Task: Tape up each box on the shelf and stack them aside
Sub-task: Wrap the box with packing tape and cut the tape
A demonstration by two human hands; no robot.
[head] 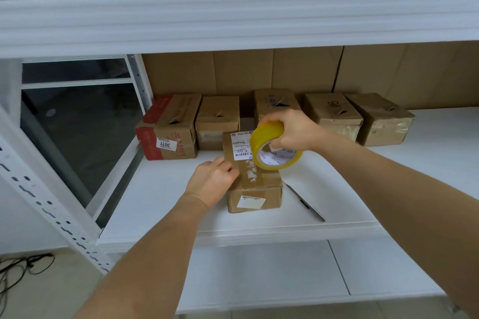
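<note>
A small brown cardboard box [255, 189] with white labels lies near the front of the white shelf [160, 194]. My left hand [211, 184] rests on its left top edge with fingers curled against the box top. My right hand [290, 129] grips a roll of yellow tape [272, 147] held over the box's far right corner, thumb through the core. Behind, several more brown boxes stand in a row: one with red print [168, 128], a plain one [217, 122], one partly hidden behind my right hand [274, 102], and two at the right [334, 114] [381, 118].
A dark utility knife [304, 201] lies on the shelf just right of the box. Flat cardboard sheets [285, 72] line the shelf's back. The upper shelf beam [233, 18] overhangs, with larger cartons above. A white perforated upright [51, 207] stands at left; cables lie on the floor.
</note>
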